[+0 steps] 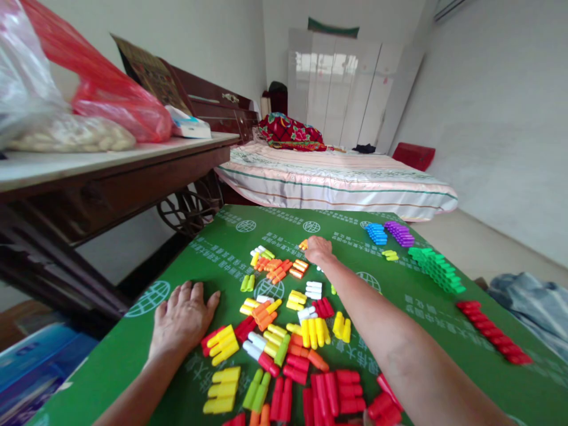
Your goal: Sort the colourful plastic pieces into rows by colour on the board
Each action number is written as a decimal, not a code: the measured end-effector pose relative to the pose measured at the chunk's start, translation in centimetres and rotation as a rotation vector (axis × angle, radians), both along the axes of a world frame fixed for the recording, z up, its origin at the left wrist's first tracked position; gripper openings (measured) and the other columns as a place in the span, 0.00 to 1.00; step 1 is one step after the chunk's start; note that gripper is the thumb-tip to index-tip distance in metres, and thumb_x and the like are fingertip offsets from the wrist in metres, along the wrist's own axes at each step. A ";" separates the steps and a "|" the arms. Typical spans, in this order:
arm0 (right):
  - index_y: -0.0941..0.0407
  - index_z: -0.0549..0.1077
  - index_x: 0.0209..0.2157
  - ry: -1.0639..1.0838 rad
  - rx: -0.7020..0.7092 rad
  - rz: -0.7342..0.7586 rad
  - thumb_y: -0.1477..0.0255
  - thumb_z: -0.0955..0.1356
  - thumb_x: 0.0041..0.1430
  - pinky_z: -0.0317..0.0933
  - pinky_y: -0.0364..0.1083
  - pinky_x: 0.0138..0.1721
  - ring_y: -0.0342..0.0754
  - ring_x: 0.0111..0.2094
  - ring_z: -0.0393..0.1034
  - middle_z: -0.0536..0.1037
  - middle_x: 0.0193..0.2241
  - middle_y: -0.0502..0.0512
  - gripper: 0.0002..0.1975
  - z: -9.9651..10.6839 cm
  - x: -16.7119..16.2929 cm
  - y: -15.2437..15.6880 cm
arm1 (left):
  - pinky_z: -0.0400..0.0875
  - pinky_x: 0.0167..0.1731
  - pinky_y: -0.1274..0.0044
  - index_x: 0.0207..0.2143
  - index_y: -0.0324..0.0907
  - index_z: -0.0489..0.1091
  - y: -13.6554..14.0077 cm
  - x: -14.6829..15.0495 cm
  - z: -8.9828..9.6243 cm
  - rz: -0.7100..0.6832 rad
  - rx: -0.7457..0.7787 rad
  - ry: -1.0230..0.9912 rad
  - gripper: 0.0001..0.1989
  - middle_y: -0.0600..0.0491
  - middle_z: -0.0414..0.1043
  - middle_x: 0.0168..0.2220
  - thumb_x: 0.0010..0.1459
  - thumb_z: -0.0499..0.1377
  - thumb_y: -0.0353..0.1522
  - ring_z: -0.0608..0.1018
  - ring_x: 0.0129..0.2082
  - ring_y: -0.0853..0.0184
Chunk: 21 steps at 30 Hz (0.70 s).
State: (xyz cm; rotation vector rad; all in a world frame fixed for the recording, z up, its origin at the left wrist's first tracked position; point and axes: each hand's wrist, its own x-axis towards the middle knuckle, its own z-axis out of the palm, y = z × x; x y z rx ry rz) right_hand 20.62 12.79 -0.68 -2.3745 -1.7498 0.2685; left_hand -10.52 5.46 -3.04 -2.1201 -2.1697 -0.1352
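My left hand (184, 313) lies flat, palm down with fingers spread, on the green board at the left. It holds nothing; red and yellow peg-shaped plastic building pieces (223, 344) lie just to its right. Across the board, my right hand (318, 249) is reached forward, its fingers curled around an orange plastic building piece (303, 244) that shows at the fingertips. The hand partly hides that piece. Nearest to it are orange and white pieces (299, 269) and a heap of orange ones (274, 270). White pieces (313, 290) lie below, beside my forearm.
Sorted rows stand at the right: blue (376, 234), purple (399, 234), green (437, 269) and red (493, 332). A small yellow-green piece (390, 255) sits near them. Mixed red pieces (326, 395) fill the near edge. A sewing-machine table (186, 155) borders the left, a bed (337, 174) beyond.
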 end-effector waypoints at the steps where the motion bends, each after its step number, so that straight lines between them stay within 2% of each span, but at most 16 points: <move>1: 0.54 0.78 0.42 -0.003 0.009 0.016 0.74 0.69 0.55 0.65 0.46 0.47 0.52 0.48 0.73 0.80 0.44 0.60 0.12 0.2 -0.1 -0.1 | 0.53 0.61 0.58 0.60 0.32 0.58 0.0 0.0 0.0 0.003 -0.006 0.001 0.38 0.37 0.56 0.63 0.59 0.33 0.49 0.55 0.65 0.49; 3: 0.52 0.78 0.44 -0.009 0.033 0.046 0.76 0.68 0.55 0.65 0.43 0.44 0.50 0.47 0.74 0.80 0.44 0.57 0.14 0.8 0.5 -0.6 | 0.52 0.61 0.59 0.60 0.32 0.57 0.0 0.1 0.1 0.009 -0.020 0.002 0.38 0.37 0.55 0.64 0.60 0.33 0.49 0.55 0.65 0.49; 5: 0.49 0.77 0.46 -0.024 0.057 0.058 0.78 0.67 0.55 0.65 0.41 0.42 0.47 0.46 0.74 0.80 0.45 0.53 0.17 1.5 2.4 -1.4 | 0.52 0.61 0.59 0.60 0.31 0.56 0.0 0.2 0.3 0.009 -0.032 -0.001 0.38 0.36 0.54 0.64 0.60 0.33 0.48 0.54 0.66 0.49; 9: 0.48 0.77 0.46 -0.089 0.071 0.020 0.81 0.65 0.55 0.64 0.41 0.43 0.48 0.48 0.73 0.79 0.46 0.52 0.20 1.8 9.1 -5.0 | 0.51 0.61 0.58 0.60 0.31 0.57 0.0 0.4 0.7 0.005 -0.036 -0.018 0.38 0.35 0.54 0.64 0.59 0.32 0.48 0.54 0.66 0.48; 12: 0.48 0.78 0.45 -0.139 0.050 -0.017 0.81 0.64 0.55 0.64 0.44 0.44 0.51 0.48 0.73 0.79 0.46 0.52 0.20 0.7 14.1 -9.0 | 0.51 0.61 0.58 0.59 0.31 0.57 0.2 0.4 0.7 0.000 -0.040 -0.022 0.39 0.36 0.54 0.63 0.58 0.31 0.49 0.54 0.65 0.48; 15: 0.48 0.77 0.46 -0.168 0.031 -0.031 0.81 0.65 0.55 0.63 0.44 0.46 0.50 0.49 0.72 0.79 0.46 0.52 0.21 -0.9 17.7 -12.7 | 0.52 0.60 0.58 0.59 0.33 0.57 0.4 0.2 0.6 -0.009 -0.044 -0.001 0.40 0.37 0.54 0.63 0.56 0.30 0.50 0.54 0.65 0.49; 18: 0.48 0.77 0.46 -0.169 0.032 -0.034 0.82 0.65 0.55 0.61 0.43 0.51 0.48 0.52 0.70 0.78 0.49 0.51 0.21 -2.2 19.8 -15.1 | 0.52 0.60 0.58 0.60 0.34 0.56 0.8 0.0 0.6 0.009 -0.055 0.003 0.42 0.38 0.54 0.63 0.55 0.29 0.51 0.54 0.65 0.49; 21: 0.48 0.77 0.45 -0.150 0.056 -0.063 0.82 0.64 0.56 0.58 0.41 0.53 0.46 0.54 0.67 0.75 0.52 0.48 0.20 -3.0 20.8 -16.0 | 0.53 0.60 0.58 0.60 0.34 0.55 1.0 -0.1 0.6 0.019 -0.068 0.002 0.41 0.38 0.54 0.64 0.55 0.30 0.51 0.55 0.65 0.49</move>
